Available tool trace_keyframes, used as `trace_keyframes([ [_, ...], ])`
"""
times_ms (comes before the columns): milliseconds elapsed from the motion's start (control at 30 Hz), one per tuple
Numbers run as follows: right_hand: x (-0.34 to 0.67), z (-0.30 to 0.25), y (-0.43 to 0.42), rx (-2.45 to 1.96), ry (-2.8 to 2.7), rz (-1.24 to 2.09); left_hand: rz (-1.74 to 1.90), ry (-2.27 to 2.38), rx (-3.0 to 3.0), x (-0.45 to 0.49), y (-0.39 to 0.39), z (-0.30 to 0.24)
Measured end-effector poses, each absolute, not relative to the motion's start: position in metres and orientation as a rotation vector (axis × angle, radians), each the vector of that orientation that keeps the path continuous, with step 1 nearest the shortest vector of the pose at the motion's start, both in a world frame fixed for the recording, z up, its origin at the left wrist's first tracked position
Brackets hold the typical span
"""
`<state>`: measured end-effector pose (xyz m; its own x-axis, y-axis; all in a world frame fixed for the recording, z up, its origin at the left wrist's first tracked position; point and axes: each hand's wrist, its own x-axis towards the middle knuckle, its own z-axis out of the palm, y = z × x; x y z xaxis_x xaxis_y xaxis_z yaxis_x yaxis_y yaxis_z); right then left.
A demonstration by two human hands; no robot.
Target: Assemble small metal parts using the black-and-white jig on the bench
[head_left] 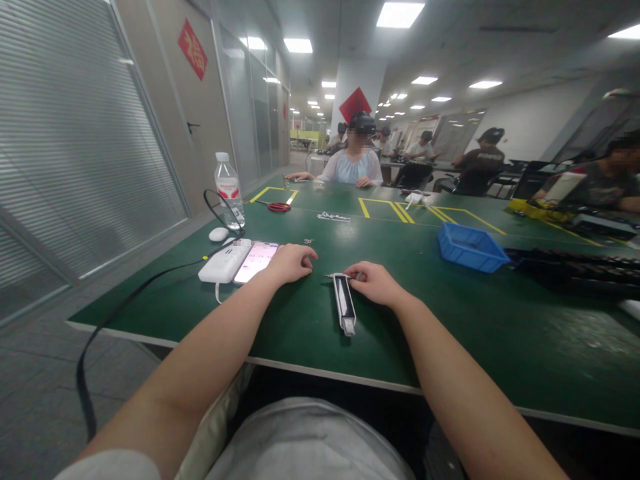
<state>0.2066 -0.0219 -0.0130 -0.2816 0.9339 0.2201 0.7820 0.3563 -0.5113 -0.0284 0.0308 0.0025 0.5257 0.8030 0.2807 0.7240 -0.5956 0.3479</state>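
Note:
My right hand point(374, 283) is closed on a thin metal-tipped tool point(329, 275), perhaps a screwdriver. The tool lies sideways across the far end of a narrow white case point(349, 324) with a dark inside and a pale strip in it. That case rests on the green table, and my right fingertips are at its far right corner. My left hand point(291, 263) rests on the table just right of a lit phone point(256, 261), fingers loosely curled with a gap between thumb and forefinger. Beyond it lie some tiny metal pieces point(309, 241), too small to name.
At the left are a white power-bank-like box point(225, 263), a black cable, a small white rounded case point(219, 235) and a water bottle point(229, 190). Red-handled scissors point(279, 207) lie farther back. A blue bin point(470, 248) stands at the right. A person sits opposite.

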Motion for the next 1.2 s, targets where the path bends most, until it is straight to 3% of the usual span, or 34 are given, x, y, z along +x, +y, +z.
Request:
trace_keyframes([
  [500,0.207,-0.014,-0.021,-1.478,-2.094,0.462,0.713,1.187,2.574,-0.016,0.024,-0.001],
  [700,0.208,-0.011,-0.020,-1.400,-1.946,0.382,1.016,1.038,2.155,-0.003,0.016,0.000],
  [1200,0.189,-0.006,-0.031,-1.102,-1.922,0.161,1.083,0.775,1.539,0.019,0.004,-0.002],
])
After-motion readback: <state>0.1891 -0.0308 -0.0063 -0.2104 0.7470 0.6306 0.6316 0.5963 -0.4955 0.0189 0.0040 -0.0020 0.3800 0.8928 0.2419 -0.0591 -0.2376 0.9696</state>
